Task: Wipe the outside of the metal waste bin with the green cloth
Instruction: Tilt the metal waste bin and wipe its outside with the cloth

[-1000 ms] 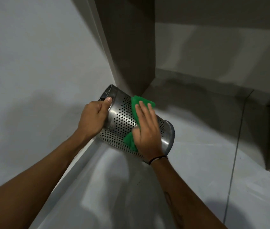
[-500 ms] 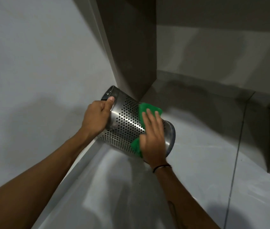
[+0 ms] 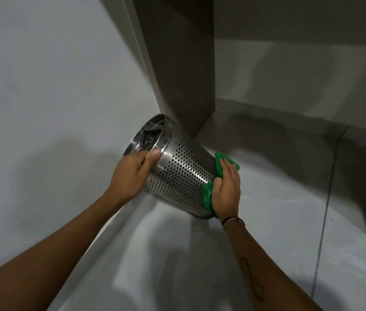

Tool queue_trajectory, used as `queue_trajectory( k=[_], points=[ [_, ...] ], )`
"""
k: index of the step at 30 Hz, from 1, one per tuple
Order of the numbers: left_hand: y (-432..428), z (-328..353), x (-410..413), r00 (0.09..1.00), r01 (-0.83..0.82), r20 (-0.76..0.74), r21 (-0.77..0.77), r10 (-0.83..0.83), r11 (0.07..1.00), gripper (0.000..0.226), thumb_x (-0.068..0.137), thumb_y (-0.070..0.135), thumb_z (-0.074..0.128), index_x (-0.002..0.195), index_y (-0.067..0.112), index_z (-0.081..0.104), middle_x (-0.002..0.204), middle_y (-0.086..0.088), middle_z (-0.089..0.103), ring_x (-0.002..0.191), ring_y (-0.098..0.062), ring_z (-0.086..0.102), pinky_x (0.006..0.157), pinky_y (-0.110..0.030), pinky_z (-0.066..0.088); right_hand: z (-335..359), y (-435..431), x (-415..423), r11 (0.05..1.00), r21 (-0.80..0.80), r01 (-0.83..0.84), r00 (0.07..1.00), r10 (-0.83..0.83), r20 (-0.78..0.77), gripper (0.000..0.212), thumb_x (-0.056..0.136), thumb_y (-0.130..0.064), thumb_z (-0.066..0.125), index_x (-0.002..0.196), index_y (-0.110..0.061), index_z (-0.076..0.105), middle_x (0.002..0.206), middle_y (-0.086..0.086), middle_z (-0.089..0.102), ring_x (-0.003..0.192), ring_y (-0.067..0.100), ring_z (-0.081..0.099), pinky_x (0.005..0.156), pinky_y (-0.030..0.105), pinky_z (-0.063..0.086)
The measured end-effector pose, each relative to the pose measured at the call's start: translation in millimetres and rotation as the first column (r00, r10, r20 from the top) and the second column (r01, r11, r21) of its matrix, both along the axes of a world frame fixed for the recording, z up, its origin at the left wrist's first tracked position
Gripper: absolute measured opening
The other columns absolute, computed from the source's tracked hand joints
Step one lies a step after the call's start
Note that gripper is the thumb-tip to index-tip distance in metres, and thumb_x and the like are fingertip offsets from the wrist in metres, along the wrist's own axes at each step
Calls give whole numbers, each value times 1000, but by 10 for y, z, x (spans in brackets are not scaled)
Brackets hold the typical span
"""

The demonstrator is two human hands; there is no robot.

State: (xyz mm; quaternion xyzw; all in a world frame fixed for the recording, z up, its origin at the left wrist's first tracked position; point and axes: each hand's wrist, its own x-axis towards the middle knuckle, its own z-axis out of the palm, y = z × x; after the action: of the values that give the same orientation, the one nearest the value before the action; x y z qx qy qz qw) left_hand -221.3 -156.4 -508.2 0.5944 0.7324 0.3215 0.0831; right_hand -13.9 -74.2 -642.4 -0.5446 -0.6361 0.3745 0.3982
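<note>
A perforated metal waste bin is held tilted on its side above the floor, its open mouth turned up and to the left. My left hand grips the bin's rim, thumb over the edge. My right hand presses a green cloth flat against the bin's base end at the lower right. The cloth wraps around the bottom edge, and most of it is hidden under my palm.
A pale wall rises at the left. A dark pillar corner stands just behind the bin. A low grey ledge runs along the back right. Grey tiled floor spreads below.
My right hand has slid the green cloth from the middle of the bin's side down to its base end. The bin's mouth has turned more toward me.
</note>
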Motion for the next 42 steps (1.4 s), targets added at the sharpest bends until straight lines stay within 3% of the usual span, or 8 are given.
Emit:
queue_trajectory(
  k=[6, 11, 16, 20, 27, 32, 38, 42],
  points=[
    [178, -71, 126, 989, -145, -2, 118, 147, 982, 64, 111, 49, 44, 55, 18, 42, 48, 4, 50, 46, -14, 50, 52, -35, 38, 461, -283, -481, 934, 353, -62, 995, 87, -53, 67, 89, -4, 46, 156, 0, 48, 165, 16, 48, 161, 37, 33, 132, 58, 28],
    [175, -116, 40, 948, -238, 231, 66, 218, 969, 71, 107, 53, 51, 55, 6, 44, 47, 1, 44, 46, -14, 39, 56, -36, 36, 594, -425, -649, 729, 617, -296, 952, 173, 253, 72, 84, -9, 54, 155, -2, 51, 167, 17, 47, 162, 40, 31, 131, 60, 27],
    [187, -119, 0, 932, -277, 256, 53, 255, 960, 79, 106, 60, 46, 71, -10, 60, 69, -33, 66, 56, -39, 60, 64, -54, 56, 328, -120, -202, 916, 398, -52, 971, -46, 233, 57, 90, -9, 50, 144, -3, 64, 151, 17, 64, 146, 40, 54, 128, 52, 39],
    [230, -154, 8, 927, -312, 245, 80, 285, 947, 74, 106, 58, 46, 61, 0, 53, 57, -20, 57, 52, -26, 52, 58, -44, 48, 197, 74, 111, 990, 127, 64, 972, -91, 217, 50, 98, 0, 52, 147, -4, 62, 153, 16, 62, 147, 34, 52, 133, 42, 30],
    [277, -151, 32, 926, -332, 216, 76, 309, 940, 71, 108, 55, 46, 54, 9, 52, 52, -13, 56, 49, -33, 53, 55, -40, 45, 367, -420, -459, 866, 478, -148, 973, 39, 229, 68, 86, 0, 49, 153, -4, 55, 165, 16, 49, 160, 40, 33, 134, 55, 24],
    [284, -143, 48, 923, -350, 200, 75, 330, 934, 68, 108, 52, 49, 48, 22, 42, 42, 9, 45, 44, -13, 45, 52, -29, 35, 150, -116, 83, 973, 186, 136, 978, -162, 132, 58, 91, 6, 52, 148, 1, 59, 159, 20, 54, 154, 43, 43, 130, 59, 31],
    [303, -100, 29, 931, -329, 188, 56, 313, 943, 66, 108, 54, 47, 54, 18, 42, 51, -4, 47, 50, -23, 45, 59, -35, 39, 187, -316, -255, 908, 400, -127, 980, 51, 194, 74, 83, -1, 46, 158, -6, 48, 168, 12, 46, 162, 35, 30, 135, 52, 23],
    [301, -88, 79, 926, -333, 201, 43, 318, 942, 66, 108, 54, 46, 53, 19, 42, 51, -1, 48, 49, -22, 47, 60, -36, 42, 9, -167, 178, 964, 246, 99, 984, -131, 118, 64, 86, 3, 48, 150, 4, 55, 160, 20, 54, 155, 44, 40, 126, 64, 36]
  ],
)
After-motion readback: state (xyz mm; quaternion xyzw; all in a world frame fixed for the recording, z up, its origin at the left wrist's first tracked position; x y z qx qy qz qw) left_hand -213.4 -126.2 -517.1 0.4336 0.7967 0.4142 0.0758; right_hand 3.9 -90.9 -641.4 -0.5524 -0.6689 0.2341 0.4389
